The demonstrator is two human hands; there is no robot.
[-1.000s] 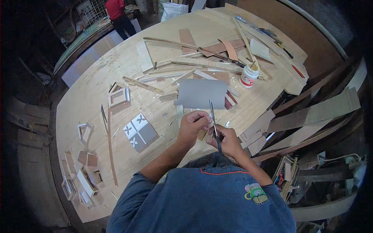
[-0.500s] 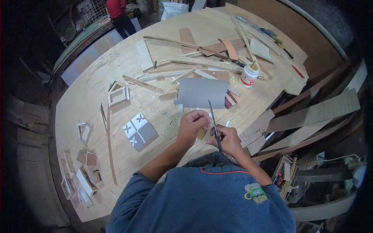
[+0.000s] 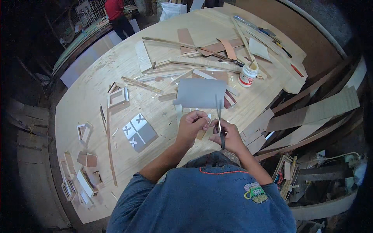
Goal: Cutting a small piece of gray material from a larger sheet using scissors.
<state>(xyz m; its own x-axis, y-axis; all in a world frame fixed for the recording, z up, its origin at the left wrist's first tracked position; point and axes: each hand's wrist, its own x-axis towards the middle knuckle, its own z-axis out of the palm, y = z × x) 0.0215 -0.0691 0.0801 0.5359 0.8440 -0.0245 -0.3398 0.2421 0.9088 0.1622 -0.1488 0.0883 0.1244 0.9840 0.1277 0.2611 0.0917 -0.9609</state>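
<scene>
In my right hand (image 3: 232, 139) is a pair of scissors (image 3: 219, 116), blades pointing away from me and slightly parted. My left hand (image 3: 191, 128) pinches a small white piece (image 3: 209, 116), perhaps paper, just left of the scissors; the blades appear apart from it. Beyond both hands lies a grey sheet (image 3: 198, 93) on top of wood scraps. To the left of my left forearm rests a square panel (image 3: 140, 132), white and grey, with dark and white four-petal shapes on its quarters.
A white glue jar (image 3: 247, 75) stands open beyond my right hand, among wood strips (image 3: 210, 64). Small wooden frames (image 3: 118, 97) and boxes (image 3: 86, 182) sit on the table's left side. Curved boards (image 3: 314, 110) crowd the right. Another person (image 3: 116, 17) stands at the far left.
The scissors have swung slightly right, away from the white piece, and their blades have parted. My left hand keeps its pinch, and more of the white piece shows.
</scene>
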